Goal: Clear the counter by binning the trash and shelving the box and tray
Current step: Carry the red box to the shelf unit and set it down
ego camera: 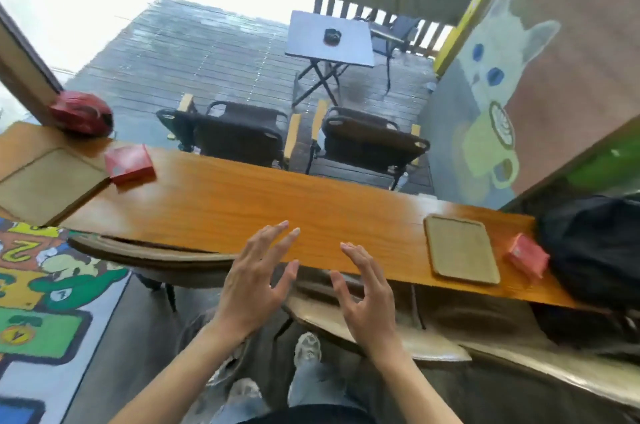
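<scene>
A long orange wooden counter runs across the view. A tan tray lies flat on it at the right, and a small red box sits just right of the tray. Another red box rests at the left, beside a large tan tray. My left hand and my right hand hover at the counter's near edge, in the middle, fingers spread, holding nothing. Both are well apart from the trays and boxes.
A black bag sits at the counter's right end and a red helmet at the far left. Two dark chairs stand beyond the counter, with a folding table on the deck. Stools stand below; a colourful rug covers the floor.
</scene>
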